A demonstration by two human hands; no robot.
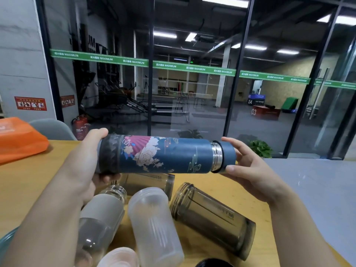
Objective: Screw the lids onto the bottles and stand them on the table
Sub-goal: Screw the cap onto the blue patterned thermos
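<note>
A blue flask with a flower print lies sideways in the air above the table. My left hand grips its dark base end. My right hand holds the blue lid at the flask's steel neck; a silver ring shows between lid and body. Below, several lidless bottles lie on the wooden table: a smoky grey one, a frosted white one, a clear one with a grey sleeve, and another dark one partly hidden under the flask.
An orange bag sits at the table's far left by a grey chair back. A pale pink object and a black round thing lie at the bottom edge. The table's right edge drops to a grey floor. A glass wall stands behind.
</note>
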